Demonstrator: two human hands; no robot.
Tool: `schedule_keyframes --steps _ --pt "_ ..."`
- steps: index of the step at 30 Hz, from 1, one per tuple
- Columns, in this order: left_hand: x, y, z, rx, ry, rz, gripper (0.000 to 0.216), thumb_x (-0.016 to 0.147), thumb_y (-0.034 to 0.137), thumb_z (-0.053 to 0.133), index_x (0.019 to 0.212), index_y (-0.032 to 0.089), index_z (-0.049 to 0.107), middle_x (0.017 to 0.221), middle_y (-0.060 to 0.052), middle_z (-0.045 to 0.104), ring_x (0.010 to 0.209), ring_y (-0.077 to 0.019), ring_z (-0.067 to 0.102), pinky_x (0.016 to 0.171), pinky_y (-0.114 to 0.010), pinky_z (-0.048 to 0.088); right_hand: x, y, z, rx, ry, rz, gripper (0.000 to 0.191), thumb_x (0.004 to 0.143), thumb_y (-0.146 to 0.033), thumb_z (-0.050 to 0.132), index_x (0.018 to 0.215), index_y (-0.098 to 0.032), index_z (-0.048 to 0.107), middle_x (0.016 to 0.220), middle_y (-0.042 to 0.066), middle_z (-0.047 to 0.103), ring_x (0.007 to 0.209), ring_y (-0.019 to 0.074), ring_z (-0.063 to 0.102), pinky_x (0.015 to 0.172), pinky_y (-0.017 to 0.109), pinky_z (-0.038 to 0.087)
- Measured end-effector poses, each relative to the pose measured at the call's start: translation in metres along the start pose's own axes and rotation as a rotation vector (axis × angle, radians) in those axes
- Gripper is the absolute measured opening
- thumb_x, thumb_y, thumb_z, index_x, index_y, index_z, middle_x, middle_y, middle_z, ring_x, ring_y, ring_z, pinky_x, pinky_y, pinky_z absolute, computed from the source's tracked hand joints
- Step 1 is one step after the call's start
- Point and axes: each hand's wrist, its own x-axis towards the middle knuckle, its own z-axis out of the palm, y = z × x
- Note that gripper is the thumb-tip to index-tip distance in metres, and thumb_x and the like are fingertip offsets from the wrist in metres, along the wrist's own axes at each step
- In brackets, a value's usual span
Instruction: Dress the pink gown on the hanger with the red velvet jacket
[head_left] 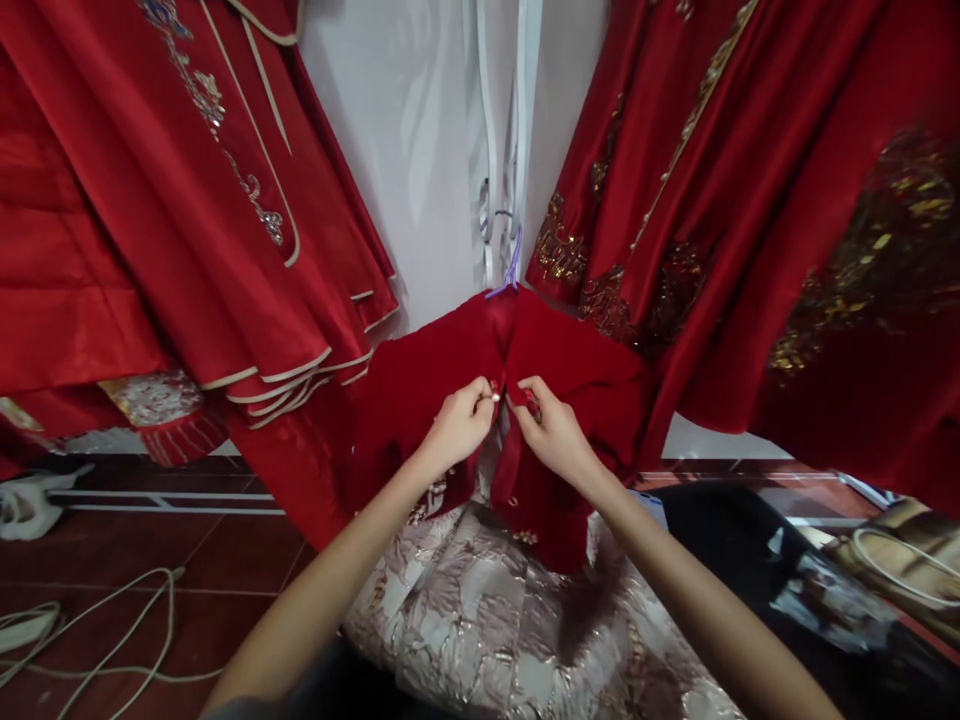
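Observation:
A dark red velvet jacket (pixel 420 390) hangs from a purple hanger (pixel 510 270) in front of me. My left hand (pixel 459 425) pinches the jacket's left front edge at a small pearl button (pixel 496 397). My right hand (pixel 551 432) grips the right front edge just beside it. Both hands meet at the jacket's centre opening, fingers closed on the cloth. Below the jacket spreads a silvery brocade skirt (pixel 487 610).
Red embroidered robes hang at the left (pixel 187 200) and right (pixel 750 200), with a white wall (pixel 420 150) between them. White cables (pixel 112 620) lie on the dark red tiled floor at the left. A black bag (pixel 750 540) sits at the lower right.

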Motion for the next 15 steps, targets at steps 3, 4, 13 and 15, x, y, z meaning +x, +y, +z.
schedule_keyframes --steps 3,4,13,15 --pt "-0.007 -0.015 0.005 0.071 0.035 -0.055 0.012 0.084 0.02 0.039 0.073 0.022 0.043 0.06 0.005 0.046 0.059 -0.0129 0.046 0.061 -0.024 0.036 -0.006 0.014 0.003 0.094 0.042 0.03 0.021 0.082 -0.036 0.056 0.099 -0.024 0.05 0.08 0.001 0.062 0.066 0.0164 0.061 0.057 0.026 0.049" --pt "-0.008 -0.016 0.005 0.077 0.048 -0.057 0.011 0.084 0.021 0.039 0.074 0.023 0.044 0.062 0.004 0.048 0.06 -0.0132 0.048 0.062 -0.025 0.037 -0.006 0.016 0.004 0.141 0.036 0.03 0.026 0.08 -0.037 0.06 0.101 -0.024 0.05 0.083 0.002 0.063 0.069 0.0166 0.062 0.058 0.026 0.051" --pt "-0.02 -0.005 -0.003 0.246 0.091 0.146 0.012 0.089 0.027 0.045 0.082 0.022 0.053 0.087 -0.004 0.061 0.083 -0.0178 0.059 0.075 -0.029 0.044 -0.011 0.022 0.008 0.46 0.0 0.067 0.034 0.082 -0.04 0.062 0.11 -0.023 0.055 0.096 0.005 0.066 0.087 0.0164 0.066 0.079 0.032 0.056" --pt "-0.022 -0.005 -0.003 0.266 0.127 0.172 0.012 0.089 0.028 0.048 0.082 0.022 0.055 0.088 -0.005 0.062 0.083 -0.0178 0.06 0.076 -0.029 0.045 -0.011 0.023 0.012 0.49 0.049 0.067 0.031 0.083 -0.042 0.061 0.106 -0.023 0.056 0.093 0.004 0.066 0.086 0.0167 0.066 0.076 0.031 0.057"
